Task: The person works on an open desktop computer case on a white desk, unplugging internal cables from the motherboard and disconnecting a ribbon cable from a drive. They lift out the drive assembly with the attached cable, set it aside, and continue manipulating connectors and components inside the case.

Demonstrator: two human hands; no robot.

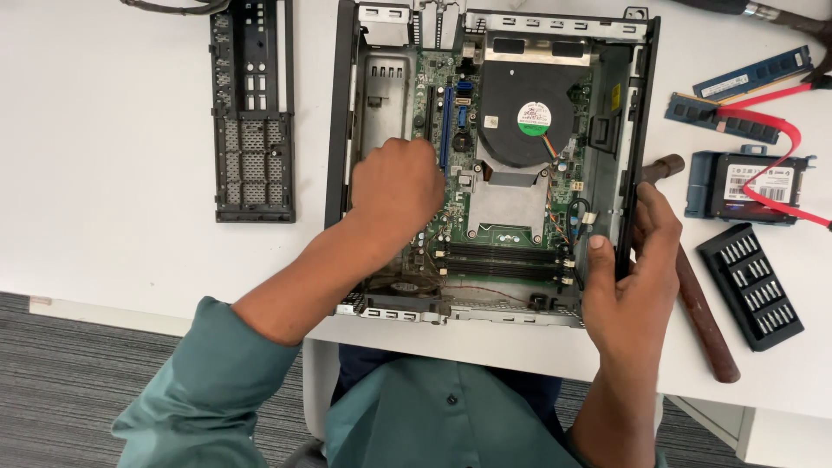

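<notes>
Computer case point(628, 130) lies open on white table point(104, 130) above grey carpet point(78, 364)

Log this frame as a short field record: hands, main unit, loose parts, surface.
left hand: closed, knuckles up, inside the open computer case, over the motherboard
right hand: grips the case's right wall, thumb on the inner side
cooler fan: black, round, still mounted at upper right of the board
memory slots: appear unfilled, near the front edge
removed panel: black, perforated, lying left of the case
memory sticks: two, right of the case
drive: in blue bracket, red cable across it
bit set: black tray, far right
hammer: wooden handle, beside right hand
surface: white table
</notes>
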